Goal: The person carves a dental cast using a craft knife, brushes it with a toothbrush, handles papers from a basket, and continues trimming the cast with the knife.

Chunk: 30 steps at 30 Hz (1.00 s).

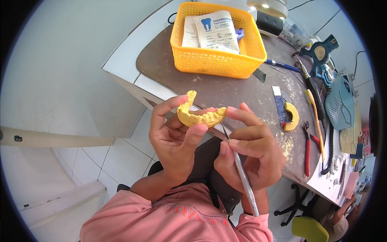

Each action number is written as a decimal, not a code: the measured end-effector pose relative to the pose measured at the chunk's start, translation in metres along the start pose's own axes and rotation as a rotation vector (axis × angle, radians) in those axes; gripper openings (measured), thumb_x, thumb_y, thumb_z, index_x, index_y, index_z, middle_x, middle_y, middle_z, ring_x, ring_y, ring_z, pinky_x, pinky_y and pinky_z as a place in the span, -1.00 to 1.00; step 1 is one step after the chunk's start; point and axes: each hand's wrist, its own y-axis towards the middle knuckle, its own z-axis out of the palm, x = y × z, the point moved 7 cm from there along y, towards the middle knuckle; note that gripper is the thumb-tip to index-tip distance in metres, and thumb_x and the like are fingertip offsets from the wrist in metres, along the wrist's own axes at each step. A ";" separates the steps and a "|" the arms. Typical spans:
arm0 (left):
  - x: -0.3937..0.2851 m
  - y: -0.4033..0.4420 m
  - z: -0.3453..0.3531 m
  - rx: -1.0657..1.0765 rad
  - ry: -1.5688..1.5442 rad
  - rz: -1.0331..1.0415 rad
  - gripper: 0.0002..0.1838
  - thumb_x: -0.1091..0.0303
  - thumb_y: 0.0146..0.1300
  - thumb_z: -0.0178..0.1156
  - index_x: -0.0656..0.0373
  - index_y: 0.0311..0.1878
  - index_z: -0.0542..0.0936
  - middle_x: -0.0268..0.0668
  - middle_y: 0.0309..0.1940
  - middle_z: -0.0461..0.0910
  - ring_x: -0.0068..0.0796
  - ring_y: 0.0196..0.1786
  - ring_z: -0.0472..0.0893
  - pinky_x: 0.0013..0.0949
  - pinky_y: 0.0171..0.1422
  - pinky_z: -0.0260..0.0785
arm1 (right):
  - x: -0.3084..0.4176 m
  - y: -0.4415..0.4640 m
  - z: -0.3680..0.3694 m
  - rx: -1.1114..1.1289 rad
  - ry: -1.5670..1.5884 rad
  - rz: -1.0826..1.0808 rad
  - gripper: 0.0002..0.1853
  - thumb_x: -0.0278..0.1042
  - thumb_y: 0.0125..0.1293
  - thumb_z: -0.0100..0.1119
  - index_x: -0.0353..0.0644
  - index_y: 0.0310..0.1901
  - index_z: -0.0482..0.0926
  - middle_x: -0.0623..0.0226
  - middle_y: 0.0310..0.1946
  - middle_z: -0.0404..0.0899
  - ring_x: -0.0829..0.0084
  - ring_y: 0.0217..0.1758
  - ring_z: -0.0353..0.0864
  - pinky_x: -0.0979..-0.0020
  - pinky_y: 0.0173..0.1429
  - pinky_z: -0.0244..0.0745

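A yellow dental cast (200, 119), shaped like a lower arch with a row of teeth, is held up in front of the bench edge. My left hand (173, 139) grips it, thumb at the front and fingers around the curved end. In my right hand (256, 153) is a metal carving knife (243, 173) with a thin pointed blade, held like a pen. Its tip is close under the right end of the cast; whether it touches, I cannot tell. My right index finger reaches to that same end.
On the brown bench mat (161, 60) stands a yellow basket (217, 64) with paper slips. Another yellow cast piece (292, 117), red-handled pliers (307, 153), a toothbrush (314, 113) and a black handpiece (316, 97) lie at right. Yellow shavings (287, 146) dust the mat. A person sits lower right.
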 end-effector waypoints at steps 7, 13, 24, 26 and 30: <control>0.000 -0.001 0.001 0.026 0.009 0.021 -0.44 0.56 0.30 0.30 0.24 0.30 0.27 0.14 -0.06 0.69 -0.21 0.07 0.70 -0.36 0.19 0.55 | 0.002 0.000 0.004 0.023 -0.091 -0.015 -0.77 -0.52 0.14 0.41 -0.20 -0.29 0.49 0.18 -0.46 0.63 -0.03 -0.08 0.76 -0.02 0.07 0.66; 0.000 -0.001 0.001 0.030 -0.012 0.028 -0.44 0.56 0.31 0.29 0.24 0.30 0.26 0.14 -0.06 0.68 -0.20 0.07 0.70 -0.35 0.19 0.56 | 0.001 0.000 0.004 0.002 -0.099 0.001 -0.81 -0.50 0.10 0.45 -0.20 -0.37 0.56 0.28 -0.45 0.59 0.04 -0.07 0.76 0.12 -0.01 0.73; 0.001 -0.001 0.002 0.044 0.025 0.045 -0.44 0.58 0.33 0.26 0.26 0.32 0.25 0.15 -0.04 0.67 -0.18 0.09 0.69 -0.33 0.22 0.54 | 0.000 0.001 0.000 0.021 -0.078 -0.012 -0.82 -0.53 0.07 0.46 -0.24 -0.36 0.59 0.25 -0.45 0.59 0.03 -0.08 0.76 0.18 -0.08 0.71; 0.001 -0.001 0.002 0.050 0.034 0.061 -0.43 0.58 0.33 0.25 0.26 0.33 0.24 0.16 -0.03 0.67 -0.18 0.10 0.69 -0.33 0.22 0.54 | 0.000 0.000 0.000 0.028 -0.080 -0.006 -0.81 -0.55 0.04 0.47 -0.25 -0.37 0.59 0.23 -0.45 0.59 0.03 -0.08 0.77 0.22 -0.11 0.70; 0.001 0.000 0.001 0.058 0.040 0.062 -0.44 0.58 0.34 0.25 0.26 0.33 0.24 0.16 -0.02 0.67 -0.19 0.10 0.69 -0.34 0.22 0.53 | -0.003 0.000 0.000 0.026 -0.061 0.009 -0.81 -0.59 0.02 0.47 -0.26 -0.38 0.59 0.22 -0.44 0.59 0.04 -0.08 0.77 0.25 -0.14 0.69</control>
